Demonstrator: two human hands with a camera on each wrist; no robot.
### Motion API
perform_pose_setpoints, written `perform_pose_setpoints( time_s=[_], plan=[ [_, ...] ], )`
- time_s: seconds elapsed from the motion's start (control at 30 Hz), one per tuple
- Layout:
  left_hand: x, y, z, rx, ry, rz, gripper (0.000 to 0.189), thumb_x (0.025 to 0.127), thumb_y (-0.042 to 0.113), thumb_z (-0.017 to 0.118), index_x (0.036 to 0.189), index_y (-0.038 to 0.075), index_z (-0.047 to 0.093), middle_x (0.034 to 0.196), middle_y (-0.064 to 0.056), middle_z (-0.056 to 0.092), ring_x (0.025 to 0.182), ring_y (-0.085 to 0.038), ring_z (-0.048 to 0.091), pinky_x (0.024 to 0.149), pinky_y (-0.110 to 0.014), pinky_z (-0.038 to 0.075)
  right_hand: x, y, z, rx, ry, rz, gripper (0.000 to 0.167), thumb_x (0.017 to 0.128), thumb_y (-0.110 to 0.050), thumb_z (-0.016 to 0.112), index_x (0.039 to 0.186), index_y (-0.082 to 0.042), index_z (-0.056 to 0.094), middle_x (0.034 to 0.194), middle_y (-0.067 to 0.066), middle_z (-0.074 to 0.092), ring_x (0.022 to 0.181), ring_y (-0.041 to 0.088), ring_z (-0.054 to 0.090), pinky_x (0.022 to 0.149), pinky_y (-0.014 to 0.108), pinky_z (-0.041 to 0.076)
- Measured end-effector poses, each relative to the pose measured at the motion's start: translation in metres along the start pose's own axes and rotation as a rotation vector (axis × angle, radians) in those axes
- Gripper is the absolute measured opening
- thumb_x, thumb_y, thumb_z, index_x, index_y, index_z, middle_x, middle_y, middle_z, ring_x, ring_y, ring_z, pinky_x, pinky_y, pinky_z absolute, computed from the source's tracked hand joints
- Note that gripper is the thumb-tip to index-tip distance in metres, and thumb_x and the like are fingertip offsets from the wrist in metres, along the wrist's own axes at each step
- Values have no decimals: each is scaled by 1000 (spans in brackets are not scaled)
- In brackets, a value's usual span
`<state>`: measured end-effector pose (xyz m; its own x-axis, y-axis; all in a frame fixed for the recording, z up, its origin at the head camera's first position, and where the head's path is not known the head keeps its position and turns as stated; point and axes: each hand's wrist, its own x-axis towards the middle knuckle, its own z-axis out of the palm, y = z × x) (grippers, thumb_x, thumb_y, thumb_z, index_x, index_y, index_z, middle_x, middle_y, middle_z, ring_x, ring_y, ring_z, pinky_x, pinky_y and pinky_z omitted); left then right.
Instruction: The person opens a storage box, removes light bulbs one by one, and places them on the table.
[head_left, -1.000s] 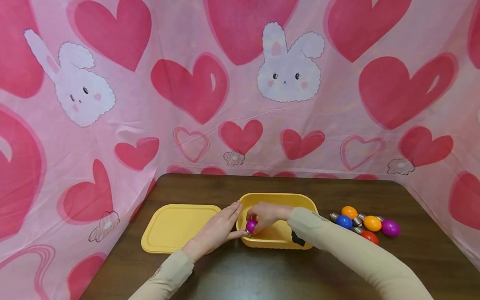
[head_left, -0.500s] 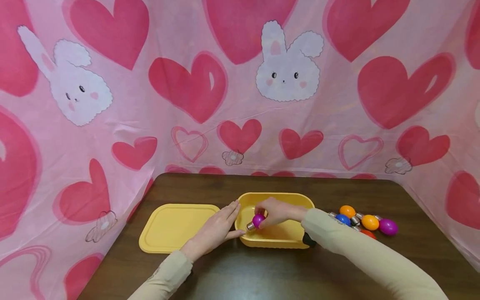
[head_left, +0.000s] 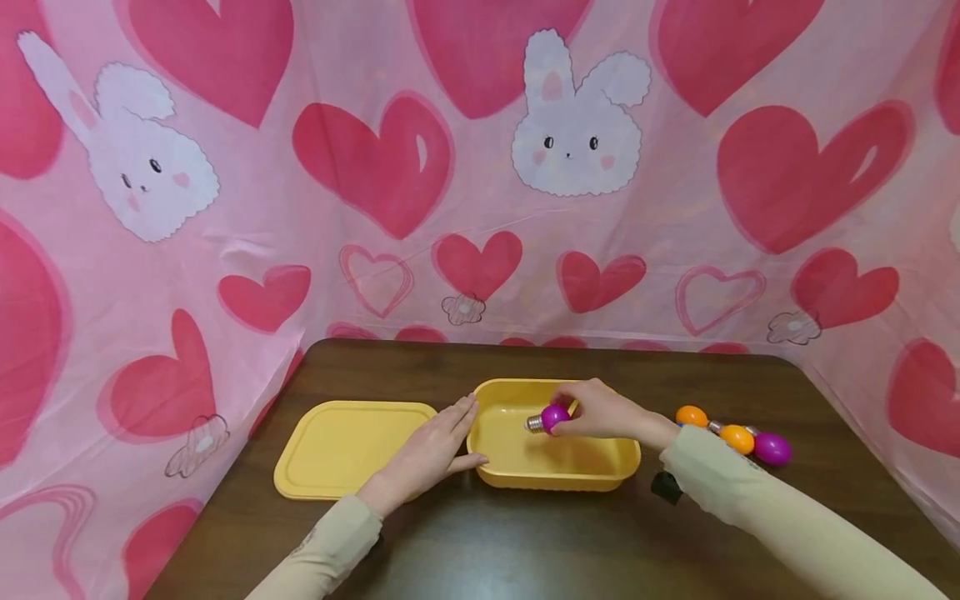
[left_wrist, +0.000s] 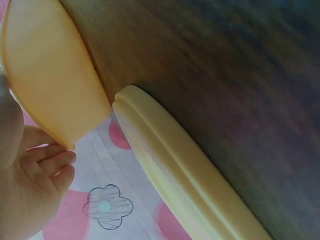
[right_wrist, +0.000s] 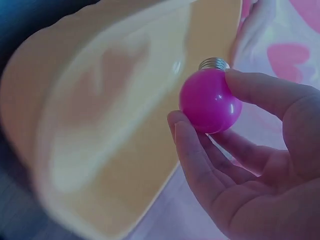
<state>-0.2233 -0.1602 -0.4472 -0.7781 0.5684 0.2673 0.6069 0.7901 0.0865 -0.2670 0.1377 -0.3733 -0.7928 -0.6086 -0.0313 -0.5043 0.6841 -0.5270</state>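
Observation:
My right hand pinches a purple light bulb between thumb and fingers, over the inside of a yellow rectangular container. The bulb's silver screw base points left in the head view. Up close in the right wrist view, the thumb lies by the base of the round, glossy bulb and fingertips support its other side. My left hand rests at the container's left end, fingers extended along the rim and thumb at the front left corner. In the left wrist view, fingertips touch the container's edge.
A yellow lid lies on the dark wooden table, left of the container. To the right are two orange bulbs and another purple bulb; the right sleeve covers part of that group. A pink heart-print cloth hangs behind.
My right hand has moved right and upward, carrying the purple light bulb from the container's front left corner. The bulb's base has turned to point left. My left hand stays at the rim.

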Motion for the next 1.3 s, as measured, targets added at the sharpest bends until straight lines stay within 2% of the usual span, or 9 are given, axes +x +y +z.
perform_pose_setpoints(
  time_s=[0.2,0.4,0.5,0.8,0.97,1.17,1.3],
  plan=[
    [0,0,0,-11,-5,6,86,91,59,58,150,-1,39,157,-16,41,144,-28,44,116,-42,42,-26,15,-19,-10,82,84,34,84,-30,79,106,-8,66,97,4,70,79,12,64,71,24,60],
    [1,1,2,-16,9,16,86,91,59,59,149,-1,40,156,-16,42,143,-28,45,115,-42,43,-53,28,-36,-27,164,89,38,85,-31,78,109,-5,66,98,7,72,79,14,65,70,28,62],
    [1,1,2,-12,13,19,86,91,59,59,149,-1,40,156,-16,42,143,-28,45,115,-42,43,-68,34,-40,-47,201,108,37,85,-32,78,109,-6,66,98,6,73,82,14,66,74,32,62],
    [2,0,0,4,39,39,85,92,58,58,148,-3,41,155,-18,43,142,-29,46,113,-44,44,-112,61,-49,-115,300,214,40,83,-31,80,110,-5,66,99,10,73,76,12,62,63,19,53],
    [1,-1,0,4,34,33,85,91,58,59,149,-2,40,156,-17,43,143,-29,46,114,-43,44,-134,79,-53,-158,334,288,43,83,-34,79,110,-4,66,96,10,73,72,11,58,60,22,47],
    [1,-2,0,3,26,30,85,91,58,59,149,-2,40,156,-17,42,143,-29,46,114,-43,43,-158,98,-55,-186,379,342,42,82,-35,79,107,-3,67,96,14,74,80,25,67,66,29,49],
    [1,-1,0,-6,7,21,85,92,58,58,149,-2,39,157,-17,41,143,-29,44,115,-43,43,-174,111,-50,-184,391,387,44,82,-36,79,106,-1,67,95,17,74,79,25,67,63,28,48]
  ],
)
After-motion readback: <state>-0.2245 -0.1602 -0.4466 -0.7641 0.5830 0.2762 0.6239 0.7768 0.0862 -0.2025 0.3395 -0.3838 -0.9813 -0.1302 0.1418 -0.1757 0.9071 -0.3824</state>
